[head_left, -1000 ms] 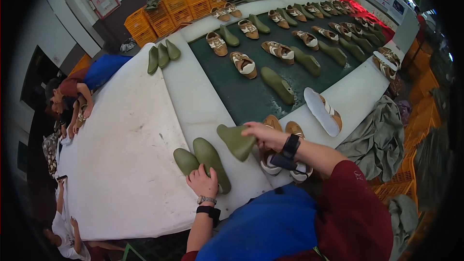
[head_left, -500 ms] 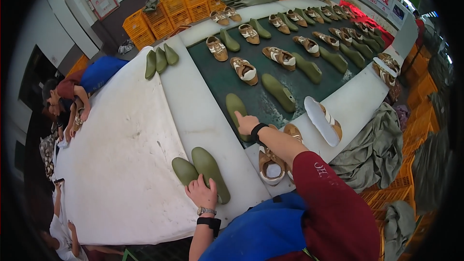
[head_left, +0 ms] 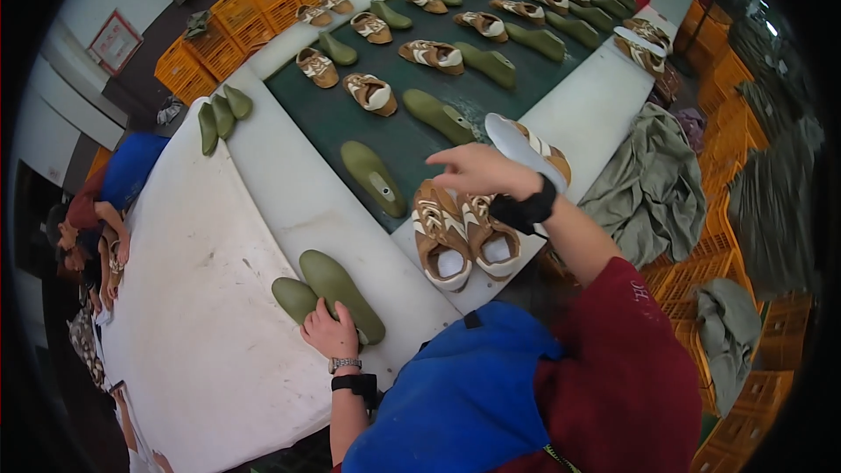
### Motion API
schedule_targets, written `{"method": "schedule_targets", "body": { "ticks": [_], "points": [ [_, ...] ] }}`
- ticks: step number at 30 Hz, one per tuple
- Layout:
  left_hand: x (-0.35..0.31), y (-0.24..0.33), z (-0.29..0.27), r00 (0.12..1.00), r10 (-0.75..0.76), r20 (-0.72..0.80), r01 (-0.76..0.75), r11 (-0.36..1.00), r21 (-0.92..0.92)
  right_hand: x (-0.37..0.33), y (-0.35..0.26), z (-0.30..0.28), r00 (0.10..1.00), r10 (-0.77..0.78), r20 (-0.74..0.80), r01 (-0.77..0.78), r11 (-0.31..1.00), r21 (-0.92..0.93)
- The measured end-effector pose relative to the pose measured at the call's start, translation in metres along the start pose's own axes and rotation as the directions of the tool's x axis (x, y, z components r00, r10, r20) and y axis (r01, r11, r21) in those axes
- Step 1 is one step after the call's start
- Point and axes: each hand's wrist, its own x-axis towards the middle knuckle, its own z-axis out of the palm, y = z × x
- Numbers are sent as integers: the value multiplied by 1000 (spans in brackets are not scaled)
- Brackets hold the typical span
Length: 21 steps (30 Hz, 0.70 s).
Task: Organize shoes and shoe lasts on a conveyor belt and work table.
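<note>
My left hand (head_left: 330, 331) rests over the heel ends of two green shoe lasts, its fingers and thumb curled on them. The left last (head_left: 293, 298) lies beside the longer right last (head_left: 337, 285) on the white surface. Above a pair of brown and white sneakers, my right hand (head_left: 477, 171) holds nothing, with its index finger stretched out to the left. The left sneaker (head_left: 441, 241) and the right sneaker (head_left: 487, 236) stand with openings toward me. A single green last (head_left: 372, 177) lies on the dark green belt, left of that hand.
Sneakers and lasts fill rows along the belt (head_left: 307, 123). A white insole (head_left: 512, 144) covers part of a sneaker at its right edge. Orange crates (head_left: 184, 70) line the back and right, with grey-green cloth (head_left: 648, 184) over some. Other people (head_left: 109, 201) work at far left.
My right hand has come off the single last on the belt and moved right, over the sneaker pair. The left hand stays on the two lasts. The whole view has shifted.
</note>
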Motion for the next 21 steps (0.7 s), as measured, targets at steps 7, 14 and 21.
{"method": "schedule_targets", "body": {
  "ticks": [7, 14, 21],
  "points": [
    [1, 3, 4, 999, 32, 13, -32, 999, 1, -119, 160, -24, 760, 434, -484, -572, 801, -179],
    [-1, 0, 5, 999, 34, 9, -34, 999, 4, -139, 222, 38, 766, 474, -434, -353, 875, 332],
    [-4, -3, 6, 1000, 10, -7, -9, 1000, 17, -106, 157, 25, 838, 420, -348, -295, 886, 358]
  ]
}}
